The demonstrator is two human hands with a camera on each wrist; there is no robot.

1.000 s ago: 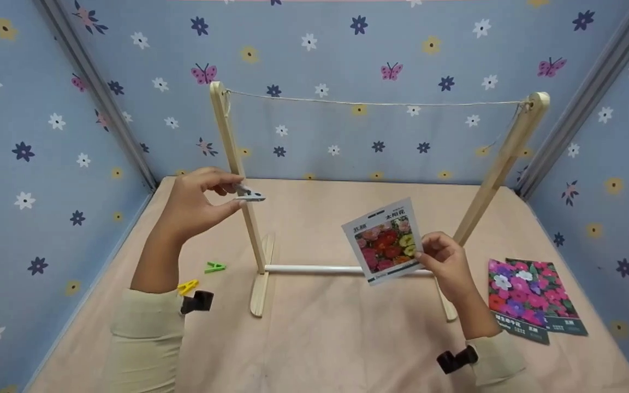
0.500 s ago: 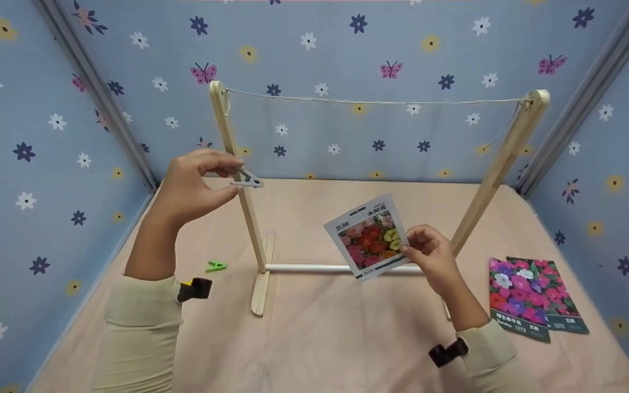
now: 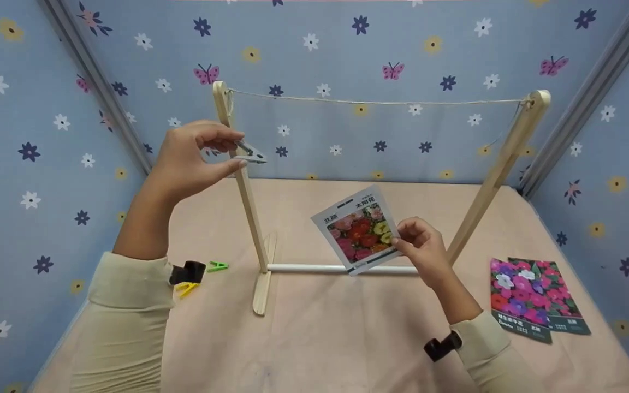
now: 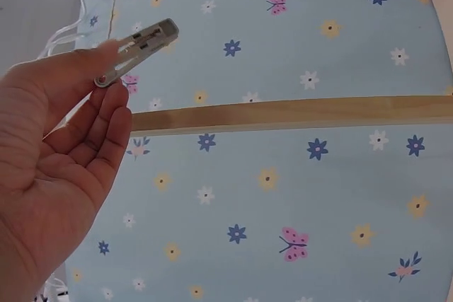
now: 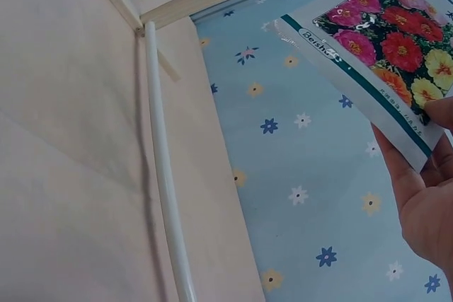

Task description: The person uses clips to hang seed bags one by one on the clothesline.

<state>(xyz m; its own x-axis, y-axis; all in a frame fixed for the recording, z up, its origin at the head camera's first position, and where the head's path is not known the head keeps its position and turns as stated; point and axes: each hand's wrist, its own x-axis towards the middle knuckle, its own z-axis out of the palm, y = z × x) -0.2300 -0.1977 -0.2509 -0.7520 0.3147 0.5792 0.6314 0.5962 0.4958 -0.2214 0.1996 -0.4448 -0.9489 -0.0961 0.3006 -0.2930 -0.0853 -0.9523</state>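
Note:
Between thumb and fingers, my left hand (image 3: 197,158) pinches a small grey clothespin (image 3: 253,155), held in front of the left wooden post (image 3: 249,213). The left wrist view shows the same clothespin (image 4: 141,51) near the fingertips. My right hand (image 3: 423,248) grips the lower right corner of a white seed packet (image 3: 359,229) printed with red, pink and yellow flowers. The packet is tilted, above the white crossbar (image 3: 298,268). Higher up, a thin string (image 3: 347,101) runs between the tops of the two posts, apart from both hands.
Two flower seed packets (image 3: 521,297) overlap on the table at the right. A green clothespin (image 3: 217,266) and a yellow clothespin (image 3: 188,288) lie left of the stand. The right post (image 3: 497,174) leans outward. Flower-patterned walls (image 3: 314,147) enclose the table.
My left hand has risen with the grey clothespin. My right hand has moved left and slightly up, bringing the seed packet along. The string and the packets on the table stay put.

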